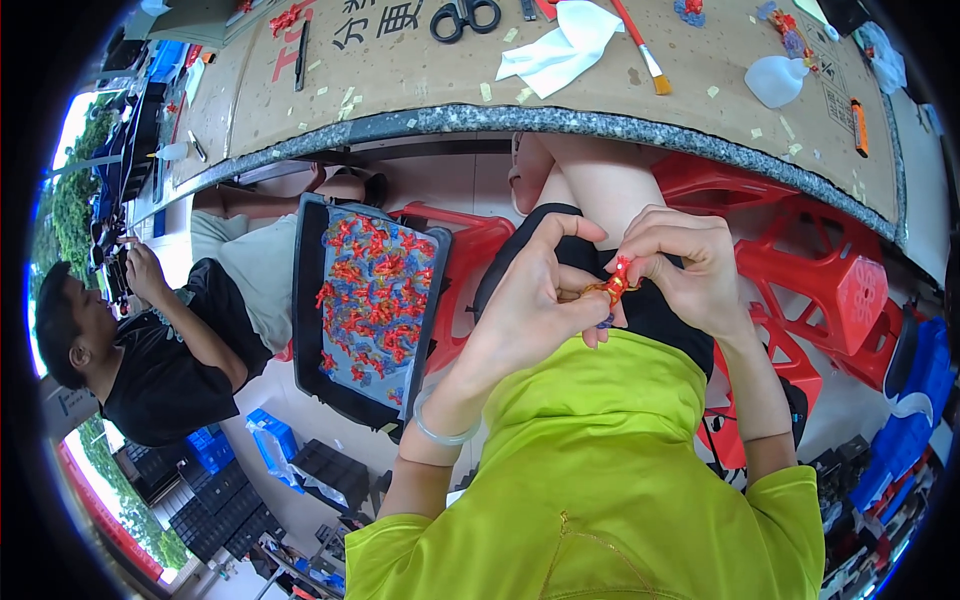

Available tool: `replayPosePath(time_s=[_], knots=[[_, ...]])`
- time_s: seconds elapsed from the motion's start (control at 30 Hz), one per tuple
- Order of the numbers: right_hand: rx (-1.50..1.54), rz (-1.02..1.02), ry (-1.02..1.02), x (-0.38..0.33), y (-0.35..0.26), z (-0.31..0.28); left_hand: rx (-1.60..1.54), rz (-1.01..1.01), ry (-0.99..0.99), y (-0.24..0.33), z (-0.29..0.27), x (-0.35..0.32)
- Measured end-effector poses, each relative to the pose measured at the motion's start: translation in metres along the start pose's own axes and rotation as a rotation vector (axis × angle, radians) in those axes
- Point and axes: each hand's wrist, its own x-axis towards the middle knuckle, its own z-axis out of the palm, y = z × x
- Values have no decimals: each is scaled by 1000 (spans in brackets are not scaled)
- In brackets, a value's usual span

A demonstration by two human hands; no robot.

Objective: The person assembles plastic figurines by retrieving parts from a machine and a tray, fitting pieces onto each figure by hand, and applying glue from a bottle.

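Observation:
Between my two hands, above my lap, is a small figurine (pixel 617 278) in red and gold with a bit of blue at its lower end. My left hand (pixel 545 295) is closed around its lower part, so much of that part is hidden by the fingers. My right hand (pixel 685 262) pinches its red upper end between thumb and fingertips. To the left stands a dark tray (pixel 312 290) lined with a grey-blue sheet, bearing many similar red and blue figurines (pixel 375 295).
Ahead is a cardboard-covered table (pixel 410 80) with a stone edge. On it lie black scissors (pixel 465 18), a white cloth (pixel 565 50), a brush (pixel 645 50), a white bottle (pixel 775 80) and an orange cutter (pixel 859 128). Red stools (pixel 820 270) stand right; a person (pixel 170 330) sits left.

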Motion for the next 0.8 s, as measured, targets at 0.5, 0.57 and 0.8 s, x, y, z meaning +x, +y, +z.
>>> replayPosePath(time_s=[0.5,0.57,0.8], knots=[[-59,-24,69,1,-8,3,-84,-27,-37,2,-1,5],[-67,-36,58,1,-8,2,-96,-23,-41,3,-1,4],[-160,-175,37,7,-2,-11,473,366,319,-3,15,5]])
